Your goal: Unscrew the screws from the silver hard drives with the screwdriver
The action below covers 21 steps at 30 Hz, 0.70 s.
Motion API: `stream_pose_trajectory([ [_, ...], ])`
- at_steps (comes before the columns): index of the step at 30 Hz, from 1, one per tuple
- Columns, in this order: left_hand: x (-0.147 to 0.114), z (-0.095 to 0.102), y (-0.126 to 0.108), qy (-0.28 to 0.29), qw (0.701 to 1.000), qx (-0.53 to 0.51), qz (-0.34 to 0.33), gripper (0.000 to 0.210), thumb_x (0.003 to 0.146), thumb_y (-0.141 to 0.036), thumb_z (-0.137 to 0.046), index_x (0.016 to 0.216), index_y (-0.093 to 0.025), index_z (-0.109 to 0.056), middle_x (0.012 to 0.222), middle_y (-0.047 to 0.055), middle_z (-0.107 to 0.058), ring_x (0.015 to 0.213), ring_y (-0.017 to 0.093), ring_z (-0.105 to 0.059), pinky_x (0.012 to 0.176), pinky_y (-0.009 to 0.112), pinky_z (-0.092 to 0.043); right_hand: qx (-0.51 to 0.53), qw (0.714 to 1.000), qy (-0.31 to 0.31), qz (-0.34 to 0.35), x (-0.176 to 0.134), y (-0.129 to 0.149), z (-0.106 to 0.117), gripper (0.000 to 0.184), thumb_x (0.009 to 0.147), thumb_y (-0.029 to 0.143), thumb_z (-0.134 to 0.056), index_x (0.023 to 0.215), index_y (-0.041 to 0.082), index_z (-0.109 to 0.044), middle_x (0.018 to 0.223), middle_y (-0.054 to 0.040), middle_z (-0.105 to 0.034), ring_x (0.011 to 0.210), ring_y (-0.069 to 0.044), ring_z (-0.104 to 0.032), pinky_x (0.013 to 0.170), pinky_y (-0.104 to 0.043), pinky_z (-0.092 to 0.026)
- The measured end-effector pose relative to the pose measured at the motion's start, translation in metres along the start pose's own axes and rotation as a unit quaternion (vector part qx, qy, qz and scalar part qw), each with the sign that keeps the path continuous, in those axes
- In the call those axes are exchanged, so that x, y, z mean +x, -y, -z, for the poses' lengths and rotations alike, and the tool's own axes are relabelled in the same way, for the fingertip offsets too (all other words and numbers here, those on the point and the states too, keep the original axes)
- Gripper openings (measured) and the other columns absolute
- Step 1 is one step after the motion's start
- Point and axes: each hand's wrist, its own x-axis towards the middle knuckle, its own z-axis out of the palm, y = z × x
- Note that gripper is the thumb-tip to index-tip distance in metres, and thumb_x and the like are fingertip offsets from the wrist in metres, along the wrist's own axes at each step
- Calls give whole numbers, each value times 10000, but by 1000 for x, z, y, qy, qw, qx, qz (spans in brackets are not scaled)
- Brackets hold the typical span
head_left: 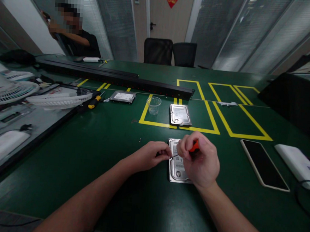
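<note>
Our right hand [203, 160] is closed around the orange-handled screwdriver [194, 146], shaft angled down-left toward the near drive. Our left hand [156, 153] has its fingertips bunched at the driver's tip — we can't tell whether they pinch the shaft, a screw or nothing.

Near drive [172, 172] lies flat on the green table [89, 146], label up, right in front of us. Tip and left fingertips are at its left edge; the right hand covers a good part of its right side.

Left of the drive, near our left hand, we see a few tiny bits [140, 140] — too small to identify. Beyond the hands: second drive [180, 115] inside a yellow tape outline [157, 124], clear cup [153, 106] to its left. Further left, third drive [123, 96], then a yellow-and-black tool [94, 102].

To our right: phone [264, 164], then a white device [298, 166]. Long black bar [120, 79] runs across behind the drives. A person [83, 42] sits at the far left.
</note>
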Motion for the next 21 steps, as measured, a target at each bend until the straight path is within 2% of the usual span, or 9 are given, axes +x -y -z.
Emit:
stream_pose_trajectory([
  [7,0,0,-1,3,1000,-5,10,81,962,-108,-715,1021,-162,-724,925,27,-707,838,164,-650,772,273,-492,-12,1000,0,7,1,-1,0,371,1010,431,-589,704,221,-588,570,21,-477,503,-132,-343,521,-311,-276],
  [21,-1,-1,2,1,1000,-13,13,96,956,-107,-735,1037,-159,-728,935,25,-721,842,159,-661,774,269,-501,-3,1000,-2,7,1,-2,-1,364,1020,408,-573,714,212,-597,575,15,-489,515,-131,-377,527,-312,-271],
])
